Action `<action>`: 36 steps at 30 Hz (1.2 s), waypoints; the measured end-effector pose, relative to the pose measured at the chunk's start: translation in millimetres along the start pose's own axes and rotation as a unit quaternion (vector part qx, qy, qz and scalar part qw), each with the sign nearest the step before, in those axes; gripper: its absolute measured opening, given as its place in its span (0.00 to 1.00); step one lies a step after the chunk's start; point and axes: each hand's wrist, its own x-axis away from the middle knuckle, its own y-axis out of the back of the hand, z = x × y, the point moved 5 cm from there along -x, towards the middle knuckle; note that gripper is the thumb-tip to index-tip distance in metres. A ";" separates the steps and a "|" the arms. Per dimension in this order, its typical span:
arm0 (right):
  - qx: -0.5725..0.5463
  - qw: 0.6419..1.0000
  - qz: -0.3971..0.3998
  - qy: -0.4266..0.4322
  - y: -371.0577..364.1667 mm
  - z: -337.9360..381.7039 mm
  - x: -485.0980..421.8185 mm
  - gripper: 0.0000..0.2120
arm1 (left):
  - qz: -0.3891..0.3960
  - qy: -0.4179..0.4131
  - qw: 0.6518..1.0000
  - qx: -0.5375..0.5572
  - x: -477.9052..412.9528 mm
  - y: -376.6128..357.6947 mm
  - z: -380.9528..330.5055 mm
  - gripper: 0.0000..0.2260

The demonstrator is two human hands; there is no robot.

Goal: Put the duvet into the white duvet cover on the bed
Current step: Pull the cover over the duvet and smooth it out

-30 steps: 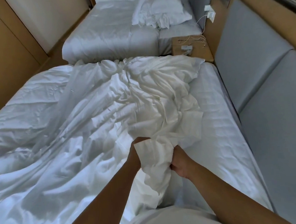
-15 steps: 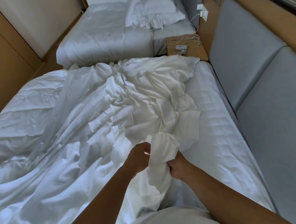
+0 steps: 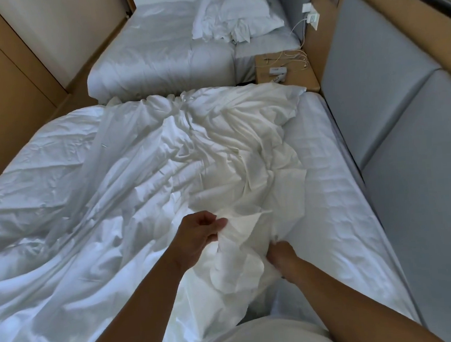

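A crumpled white duvet cover (image 3: pixel 234 154) lies across the middle of the near bed (image 3: pixel 334 184). The bulkier white duvet (image 3: pixel 48 210) spreads over the bed's left half. I cannot tell exactly where one ends and the other begins. My left hand (image 3: pixel 199 232) pinches a raised fold of the cover at its near end. My right hand (image 3: pixel 281 255) grips the same bunch of fabric from the right, fingers partly buried in it. The fold stands up between both hands.
A second bed (image 3: pixel 163 65) with a pillow (image 3: pixel 245 17) stands beyond. A wooden nightstand (image 3: pixel 287 73) with cables and a small device sits between the beds at the right. A grey padded headboard (image 3: pixel 391 121) runs along the right. Wooden wall panels (image 3: pixel 5 87) close the left.
My hands have moved apart, spreading the bunched fold of the cover. The left hand rose and shifted left; the right hand slid lower and to the right.
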 end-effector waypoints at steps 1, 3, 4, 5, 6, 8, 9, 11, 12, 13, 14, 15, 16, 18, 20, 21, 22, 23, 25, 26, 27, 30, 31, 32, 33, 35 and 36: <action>0.079 0.997 0.009 0.001 -2.2 -1.2 0.5 0.20 | 0.007 0.007 1.000 -0.008 0.6 -2.5 3.9 0.15; 0.163 0.982 -0.070 0.062 5.8 11.8 -0.2 0.10 | 0.002 0.018 1.000 -0.003 1.3 -5.0 11.0 0.20; 0.128 0.980 -0.112 0.104 11.8 20.6 2.5 0.03 | -0.008 0.020 1.000 0.000 0.9 -4.8 12.5 0.22; 0.069 0.981 -0.128 0.131 17.7 30.3 7.5 0.05 | -0.013 0.021 1.000 0.000 1.2 -4.9 12.8 0.23; -0.024 0.987 -0.087 0.131 17.7 38.5 10.1 0.09 | -0.014 0.021 1.000 -0.003 1.0 -5.6 13.0 0.22; -0.171 0.980 0.077 0.074 2.3 50.5 21.4 0.11 | -0.013 0.021 1.000 -0.010 1.0 -8.8 13.4 0.19; -0.190 0.969 0.147 0.059 -5.3 55.2 30.1 0.13 | -0.013 0.020 1.000 -0.012 0.6 -10.7 14.7 0.18; -0.209 0.944 0.251 0.050 -12.8 58.2 42.3 0.21 | 0.000 0.022 0.999 -0.028 0.0 -15.6 18.6 0.18; -0.226 0.928 0.292 0.053 -13.6 58.8 44.4 0.21 | 0.016 0.025 0.999 -0.044 -0.3 -18.3 21.2 0.16; -0.245 0.910 0.331 0.057 -14.5 59.5 47.1 0.19 | 0.035 0.028 0.997 -0.056 -0.1 -20.6 23.8 0.12; -0.262 0.895 0.357 0.062 -14.9 61.7 51.8 0.18 | 0.048 0.029 0.996 -0.067 0.2 -21.8 25.6 0.10; -0.276 0.889 0.360 0.063 -16.3 62.8 53.3 0.18 | 0.053 0.024 0.995 -0.078 0.4 -22.3 25.3 0.08; -0.295 0.889 0.344 0.063 -18.2 64.8 54.0 0.18 | 0.048 0.014 0.994 -0.099 0.1 -21.6 23.5 0.06; -0.325 0.899 0.288 0.061 -24.5 69.4 51.5 0.17 | 0.015 -0.016 0.987 -0.160 -2.0 -17.0 17.5 0.07; -0.341 0.908 0.236 0.055 -28.7 73.0 50.1 0.18 | -0.007 -0.033 0.983 -0.181 -3.8 -10.3 11.4 0.10; -0.352 0.908 0.221 0.050 -29.4 74.2 48.8 0.17 | -0.015 -0.034 0.985 -0.168 -4.1 -4.9 9.3 0.11; -0.364 0.907 0.209 0.043 -28.2 74.8 48.1 0.14 | -0.022 -0.032 0.987 -0.156 -4.9 2.8 8.9 0.12; -0.376 0.904 0.201 0.031 -26.0 73.5 46.0 0.13 | -0.033 -0.029 0.987 -0.157 -5.6 12.2 9.5 0.13; -0.407 0.892 0.197 0.015 -23.0 70.9 43.5 0.15 | -0.064 -0.020 0.976 -0.206 -6.9 31.1 16.9 0.14; -0.415 0.888 0.196 0.012 -23.4 69.9 42.9 0.17 | -0.083 -0.012 0.965 -0.247 -7.4 38.6 23.5 0.14; -0.415 0.890 0.191 0.010 -24.5 68.8 42.4 0.18 | -0.104 -0.009 0.951 -0.292 -7.5 43.1 30.1 0.13; -0.392 0.903 0.176 0.005 -26.0 65.3 41.1 0.18 | -0.151 -0.030 0.894 -0.422 -6.0 41.4 41.1 0.11; -0.380 0.909 0.173 0.007 -24.2 64.7 41.0 0.18 | -0.148 -0.032 0.890 -0.430 -6.2 39.8 41.9 0.10; -0.365 0.915 0.173 0.014 -20.8 66.0 41.4 0.18 | -0.130 -0.027 0.904 -0.407 -7.8 38.1 40.8 0.09; -0.344 0.922 0.175 0.026 -17.1 68.0 41.3 0.17 | -0.103 -0.018 0.929 -0.355 -9.5 36.0 38.0 0.07; -0.284 0.940 0.180 0.053 -14.3 72.3 43.4 0.15 | -0.033 0.005 0.978 -0.208 -9.7 25.8 26.6 0.03; -0.256 0.948 0.178 0.061 -15.3 73.2 44.5 0.14 | -0.002 0.014 0.986 -0.164 -10.7 20.1 21.4 0.06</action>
